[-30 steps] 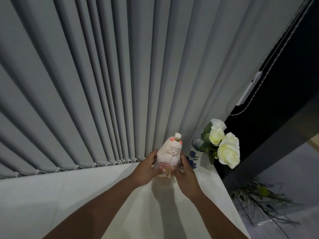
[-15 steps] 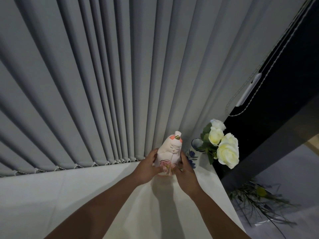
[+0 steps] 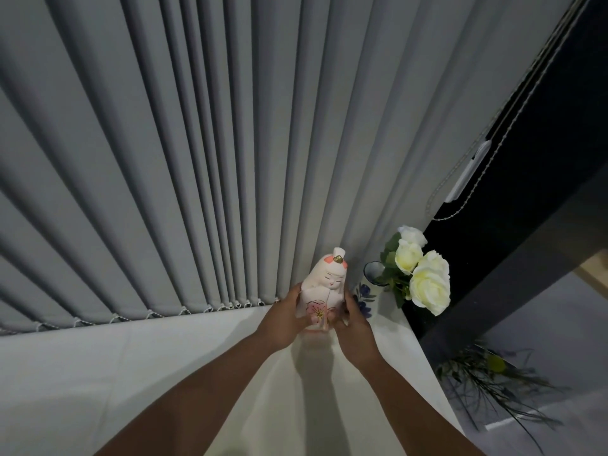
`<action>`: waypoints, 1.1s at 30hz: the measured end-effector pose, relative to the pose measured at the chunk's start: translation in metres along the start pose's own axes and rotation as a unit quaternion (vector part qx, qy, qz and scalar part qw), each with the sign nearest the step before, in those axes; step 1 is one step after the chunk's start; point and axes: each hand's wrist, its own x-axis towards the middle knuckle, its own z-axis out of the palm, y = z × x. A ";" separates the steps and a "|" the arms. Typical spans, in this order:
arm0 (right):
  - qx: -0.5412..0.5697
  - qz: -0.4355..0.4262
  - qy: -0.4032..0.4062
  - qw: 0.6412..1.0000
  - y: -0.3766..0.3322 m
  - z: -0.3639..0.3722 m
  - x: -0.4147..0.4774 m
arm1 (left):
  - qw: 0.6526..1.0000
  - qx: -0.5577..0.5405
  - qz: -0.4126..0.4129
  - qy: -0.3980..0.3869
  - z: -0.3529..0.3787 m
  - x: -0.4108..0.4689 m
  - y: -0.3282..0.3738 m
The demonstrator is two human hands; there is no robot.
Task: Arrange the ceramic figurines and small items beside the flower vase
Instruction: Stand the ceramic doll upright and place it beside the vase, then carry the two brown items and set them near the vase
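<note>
Left fingers: the left hand (image 3: pixel 283 319) curls round the left side of the figurine's lower body, thumb on its front, gripping it.
Right fingers: the right hand (image 3: pixel 353 325) presses the figurine's right side with fingers lying along it, clasping it from the opposite flank.
Figurine: a white ceramic doll figurine with a pink flower painted on its front and a gold-tipped topknot (image 3: pixel 324 287), upright, held between both hands; its base is hidden by the hands, so contact with the surface cannot be told.
Vase: a white ceramic vase with blue painted flowers (image 3: pixel 367 292) stands just beside the figurine, on its right, partly hidden behind the right hand.
Flowers: cream-white roses with green leaves (image 3: pixel 424 274) lean out of the vase, away from the figurine.
Surface: a white ledge (image 3: pixel 131 373) lies under the figurine and vase.
Blinds: grey vertical blinds (image 3: pixel 164 159) hang directly behind the figurine.
</note>
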 end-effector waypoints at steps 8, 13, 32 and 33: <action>-0.033 0.025 -0.042 0.998 0.001 -0.008 -0.032 | 0.985 0.169 -0.018 0.011 0.005 -0.040 0.006; -0.034 0.099 -0.056 0.993 -0.005 -0.017 -0.072 | 0.971 0.238 -0.017 -0.025 0.011 -0.082 0.005; -0.059 0.150 -0.116 0.980 0.046 -0.038 -0.234 | 0.933 0.313 0.029 -0.173 0.070 -0.219 0.011; -0.056 0.157 -0.120 0.979 0.050 -0.039 -0.239 | 0.926 0.331 0.042 -0.174 0.073 -0.223 0.014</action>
